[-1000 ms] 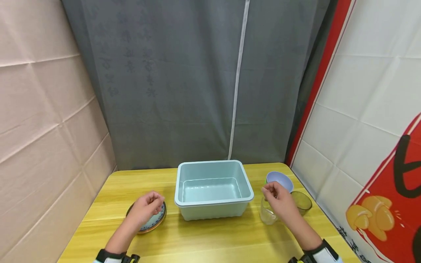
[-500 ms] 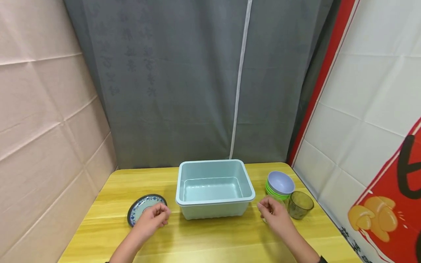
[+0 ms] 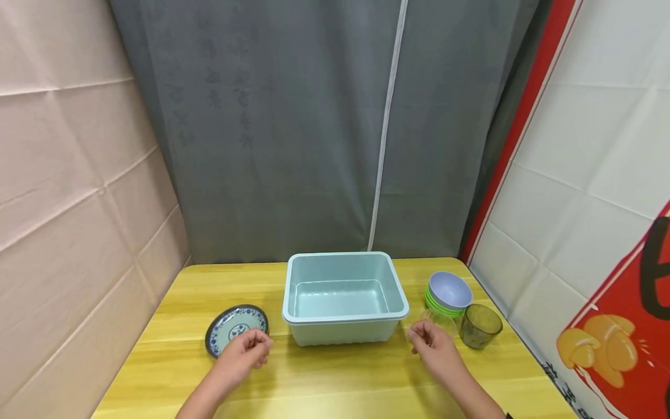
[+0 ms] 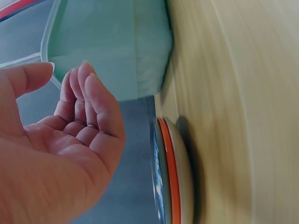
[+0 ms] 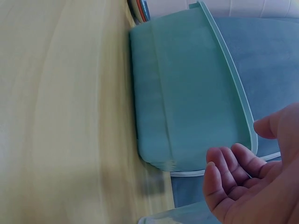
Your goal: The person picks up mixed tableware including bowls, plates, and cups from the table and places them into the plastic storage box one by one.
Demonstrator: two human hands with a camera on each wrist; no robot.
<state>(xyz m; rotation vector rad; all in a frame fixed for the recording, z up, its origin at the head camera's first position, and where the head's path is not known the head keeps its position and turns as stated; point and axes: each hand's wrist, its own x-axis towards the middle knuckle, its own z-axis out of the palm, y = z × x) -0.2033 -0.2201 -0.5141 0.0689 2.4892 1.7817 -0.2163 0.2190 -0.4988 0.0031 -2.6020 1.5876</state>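
- Stacked plates (image 3: 230, 323) lie on the table (image 3: 314, 390), a blue-patterned one on top.
- The person's left hand (image 3: 243, 356) hangs just in front, fingers loosely curled, holding nothing — seemingly a ready stage, before any grasp. Taking a plate would call for spreading the fingers and reaching its rim.
- A pale blue box (image 3: 342, 334) stands between the hands, touched by neither.
- The right hand (image 3: 434, 350) is likewise loosely curled and without a hold — a grasp there would call for reaching the partly hidden clear cup (image 3: 442, 319), stacked bowls (image 3: 450, 291) or tinted cup (image 3: 478, 329).

On the table (image 3: 335, 384) sit 1 bin (image 3: 346, 333), stacked plates (image 3: 234, 323), stacked bowls (image 3: 449, 291) and 2 cups (image 3: 480, 327).
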